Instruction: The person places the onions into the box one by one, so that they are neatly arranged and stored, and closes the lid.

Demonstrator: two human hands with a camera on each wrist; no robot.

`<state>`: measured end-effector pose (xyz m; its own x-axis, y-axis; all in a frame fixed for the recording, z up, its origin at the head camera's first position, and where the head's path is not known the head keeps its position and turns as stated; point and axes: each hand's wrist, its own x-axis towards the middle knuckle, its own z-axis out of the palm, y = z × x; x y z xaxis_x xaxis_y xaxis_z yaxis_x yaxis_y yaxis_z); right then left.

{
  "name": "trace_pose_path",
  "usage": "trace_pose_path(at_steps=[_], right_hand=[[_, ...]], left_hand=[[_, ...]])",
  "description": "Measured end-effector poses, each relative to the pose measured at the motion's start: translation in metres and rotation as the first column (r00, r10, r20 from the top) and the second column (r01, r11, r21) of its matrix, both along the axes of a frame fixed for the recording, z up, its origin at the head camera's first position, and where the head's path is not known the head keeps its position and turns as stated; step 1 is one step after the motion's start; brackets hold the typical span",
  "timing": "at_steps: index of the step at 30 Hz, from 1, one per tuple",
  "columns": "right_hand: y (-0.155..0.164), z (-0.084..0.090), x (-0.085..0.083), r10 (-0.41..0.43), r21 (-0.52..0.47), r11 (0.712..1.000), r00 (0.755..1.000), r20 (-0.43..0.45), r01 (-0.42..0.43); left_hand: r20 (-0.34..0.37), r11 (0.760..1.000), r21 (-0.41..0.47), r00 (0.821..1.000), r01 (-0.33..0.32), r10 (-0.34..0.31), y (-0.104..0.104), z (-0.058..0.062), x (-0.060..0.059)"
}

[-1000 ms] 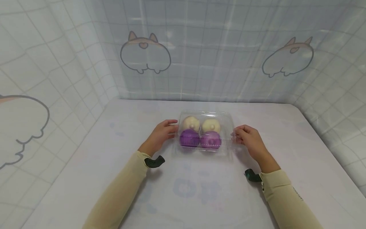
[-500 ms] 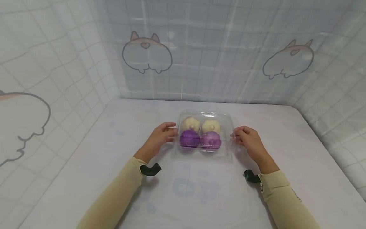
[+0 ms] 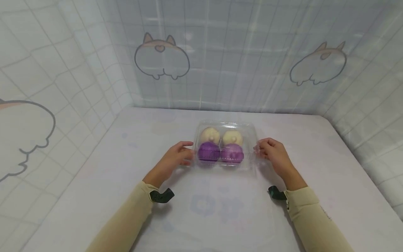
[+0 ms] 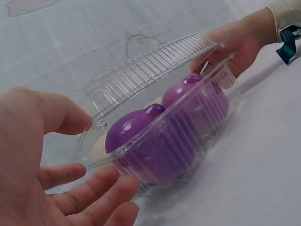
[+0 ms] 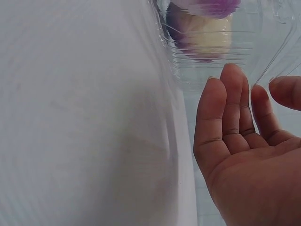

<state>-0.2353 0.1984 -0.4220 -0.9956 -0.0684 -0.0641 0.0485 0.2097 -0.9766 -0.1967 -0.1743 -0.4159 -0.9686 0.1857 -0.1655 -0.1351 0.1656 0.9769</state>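
Note:
A clear plastic clamshell box (image 3: 250, 140) rests on the table, with several round, small-knobbed things inside. Two cream ones (image 3: 232, 138) lie behind two purple ones (image 3: 209, 152). In the left wrist view, a gap shows between its ribbed lid (image 4: 155, 66) and the tray rim (image 4: 178, 101). My left hand (image 3: 175, 157) is at the box's left side, fingers spread; its thumb is by the lid corner and its other fingers are lower, near the rim. At the right edge, my right hand (image 3: 273, 154) pinches the box between thumb and index finger (image 5: 261, 110), other fingers against its side.
A white cloth with faint prints covers the table (image 3: 220, 224). White grid-patterned curtains (image 3: 239, 70) with cartoon animals hang at the back and both sides. Dark green mounts (image 3: 162, 196) sit at both wrists, below cream sleeves.
My left hand has slid along the box's left side toward me and a little left, its fingers spreading wider. My right hand stays at the right edge; the box keeps its place.

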Motion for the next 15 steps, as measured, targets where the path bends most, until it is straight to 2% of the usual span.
trace_pose_path(at_steps=[4, 9, 12, 15], right_hand=[[-0.001, -0.004, 0.002, -0.010, -0.016, 1.000, 1.000, 0.028, 0.011], [-0.002, -0.003, 0.002, -0.008, -0.018, 1.000, 1.000, 0.011, 0.008], [-0.002, -0.002, 0.001, -0.011, -0.018, 1.000, 1.000, -0.002, 0.011], [-0.001, 0.000, 0.001, -0.009, -0.013, 1.000, 1.000, -0.018, 0.009]], left_hand=[[0.010, 0.998, -0.034, 0.999, 0.053, -0.053, -0.005, 0.000, 0.004], [-0.030, 0.990, -0.050, 0.990, 0.135, -0.137, -0.014, -0.003, 0.009], [-0.060, 0.989, -0.014, 0.987, 0.150, -0.151, -0.014, -0.009, 0.007], [-0.089, 0.990, 0.027, 0.986, 0.141, -0.138, -0.011, -0.014, 0.003]])
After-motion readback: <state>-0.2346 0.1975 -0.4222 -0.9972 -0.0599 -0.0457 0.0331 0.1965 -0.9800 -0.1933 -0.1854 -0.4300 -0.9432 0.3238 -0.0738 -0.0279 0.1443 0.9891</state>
